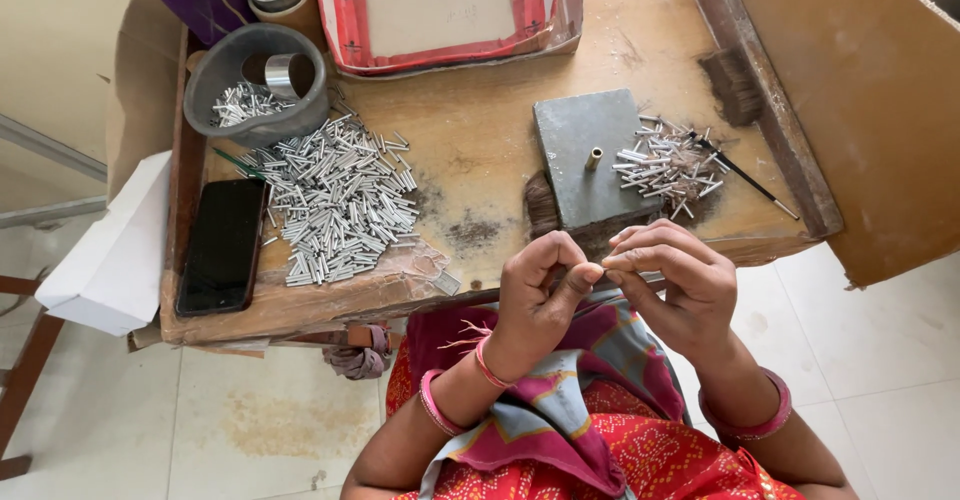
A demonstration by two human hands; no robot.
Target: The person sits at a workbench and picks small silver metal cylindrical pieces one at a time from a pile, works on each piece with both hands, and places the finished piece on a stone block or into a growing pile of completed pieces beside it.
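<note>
Carefully, we pinch something too small to make out between left hand [535, 290] and right hand [672, 282], both in a closed grip, just over the surface [480, 140] edge, near the metal block [590, 160].

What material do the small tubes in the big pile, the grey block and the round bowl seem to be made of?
Small tubes: probably metal, bright silvery, shiny. Grey block: likely steel or stone, with a dull, flat, matte face; the look leaves it open. Round bowl: seems plastic, with a dark grey, smooth wall and a soft sheen.
</note>
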